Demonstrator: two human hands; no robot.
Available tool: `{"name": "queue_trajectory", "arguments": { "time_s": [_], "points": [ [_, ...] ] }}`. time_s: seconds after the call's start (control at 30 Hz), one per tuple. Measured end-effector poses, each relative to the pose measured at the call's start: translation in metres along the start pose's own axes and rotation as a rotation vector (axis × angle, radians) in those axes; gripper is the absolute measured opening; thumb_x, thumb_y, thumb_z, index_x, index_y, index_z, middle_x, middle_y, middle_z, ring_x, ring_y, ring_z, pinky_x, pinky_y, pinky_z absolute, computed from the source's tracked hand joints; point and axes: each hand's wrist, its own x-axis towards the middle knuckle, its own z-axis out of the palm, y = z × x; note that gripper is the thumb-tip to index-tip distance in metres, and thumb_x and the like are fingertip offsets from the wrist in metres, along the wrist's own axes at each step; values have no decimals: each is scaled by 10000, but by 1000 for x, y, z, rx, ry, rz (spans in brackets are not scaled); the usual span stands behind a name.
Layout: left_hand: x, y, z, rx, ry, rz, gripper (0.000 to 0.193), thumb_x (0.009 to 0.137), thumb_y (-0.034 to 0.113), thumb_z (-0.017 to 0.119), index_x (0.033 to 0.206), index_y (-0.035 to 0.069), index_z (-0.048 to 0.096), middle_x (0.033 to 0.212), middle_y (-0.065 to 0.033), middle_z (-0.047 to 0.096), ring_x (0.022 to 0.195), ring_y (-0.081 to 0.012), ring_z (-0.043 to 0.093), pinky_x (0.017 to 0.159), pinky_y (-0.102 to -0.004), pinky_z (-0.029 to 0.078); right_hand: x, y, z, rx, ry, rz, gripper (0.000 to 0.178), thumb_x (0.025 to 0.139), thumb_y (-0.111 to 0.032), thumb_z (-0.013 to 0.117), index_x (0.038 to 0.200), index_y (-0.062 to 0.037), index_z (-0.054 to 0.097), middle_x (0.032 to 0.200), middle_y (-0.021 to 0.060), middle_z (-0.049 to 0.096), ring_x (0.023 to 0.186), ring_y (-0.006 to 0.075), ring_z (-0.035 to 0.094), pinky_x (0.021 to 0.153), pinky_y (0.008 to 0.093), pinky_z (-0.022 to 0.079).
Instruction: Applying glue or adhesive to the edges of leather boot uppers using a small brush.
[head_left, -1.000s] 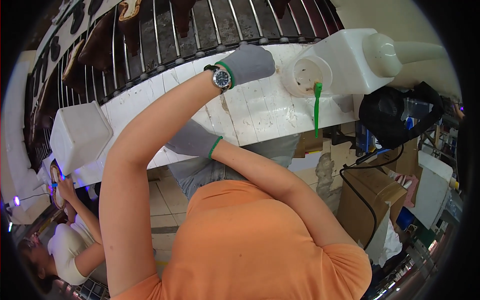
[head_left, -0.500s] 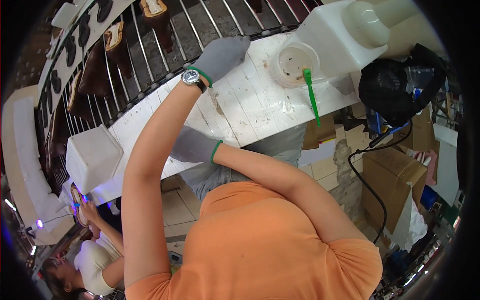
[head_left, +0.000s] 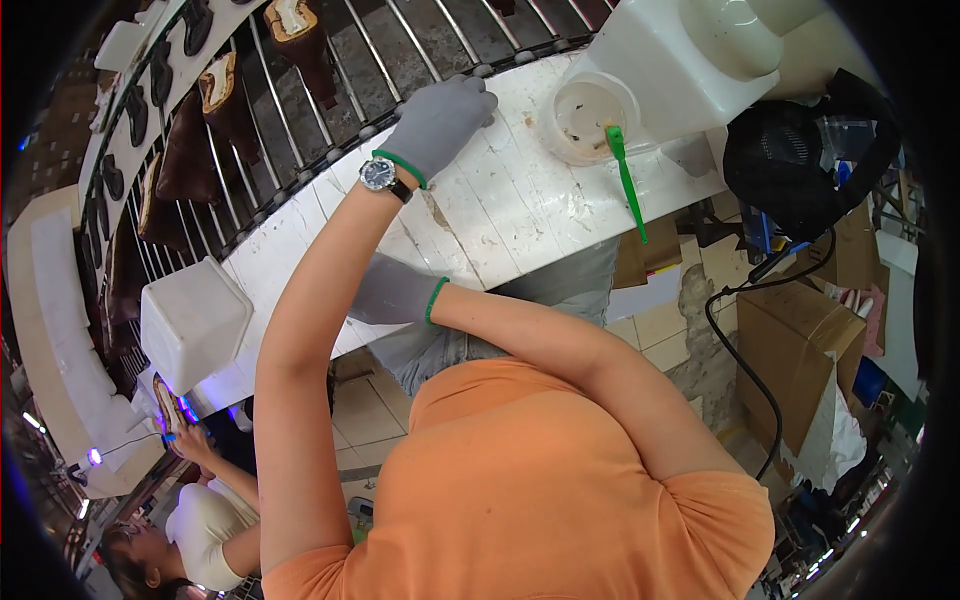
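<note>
My left hand [head_left: 440, 125], in a grey glove with a green cuff, rests at the far edge of the white worktop [head_left: 510, 210], beside the rack. Its fingers are curled in, and nothing shows in them. A wristwatch [head_left: 379, 174] is on that wrist. Lower down, my right hand [head_left: 388, 290], gloved alike, lies at the near edge of the worktop above my lap. My left forearm crosses over its fingers and hides them. To the right stands a clear round tub [head_left: 592, 110] with some liquid, and a green-handled brush [head_left: 628, 190] leans over its rim.
Brown boots [head_left: 190, 155] lie on a metal rack [head_left: 390, 60] beyond the worktop. White containers [head_left: 195, 320] stand left and right. A black fan-like device [head_left: 775, 165] with a cable is at right, above cardboard boxes [head_left: 800, 350]. Another person [head_left: 205, 520] handles a shoe at lower left.
The view has shifted slightly. My left hand's fingers have drawn in a little at the worktop's far edge. My right hand stays in the same place.
</note>
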Motion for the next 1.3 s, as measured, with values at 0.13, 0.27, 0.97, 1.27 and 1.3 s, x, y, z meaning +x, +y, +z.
{"name": "queue_trajectory", "arguments": {
  "time_s": [0.13, 0.27, 0.97, 1.27, 1.3],
  "points": [
    [17, 20, -1, 271, -150, 7, 74, 837, 107, 617, 872, 48, 644, 929, -108, 642, 899, -283, 670, 692, -383, 579, -3, 7, 5, 20, 78, -48, 104, 856, -79, 555, 829, -1, 619, 846, 183, 655, 840, 367, 608, 778, 442, 470],
    [25, 29, -3, 346, -211, 15, 85, 828, 73, 613, 901, 31, 627, 912, -118, 626, 894, -277, 674, 649, -372, 589, -4, 8, 7, -35, 86, -66, 104, 859, -80, 555, 827, -7, 622, 848, 180, 657, 842, 366, 607, 784, 442, 469],
    [16, -18, 21, -716, 213, -534, 213, 863, 221, 673, 979, 43, 696, 885, -91, 723, 784, -219, 700, 708, -321, 544, -11, 27, 29, 74, 166, 35, 125, 864, -105, 581, 800, -15, 638, 839, 197, 666, 812, 370, 613, 747, 437, 482],
    [-12, -35, 34, -1662, 692, -825, 240, 949, 179, 589, 990, -49, 654, 885, -136, 680, 806, -219, 684, 770, -369, 603, -11, 35, 27, -6, -231, 134, 470, 968, -282, 526, 1378, -62, 460, 1452, 130, 467, 1339, 260, 425, 1116, 348, 342],
    [-18, -38, 35, -1780, 763, -804, 258, 967, 205, 567, 981, -39, 647, 881, -136, 673, 809, -233, 680, 778, -387, 602, -11, 31, 24, 187, -234, 143, 505, 979, -275, 491, 1433, -78, 390, 1513, 112, 387, 1396, 250, 350, 1154, 360, 290]
  ]
}}
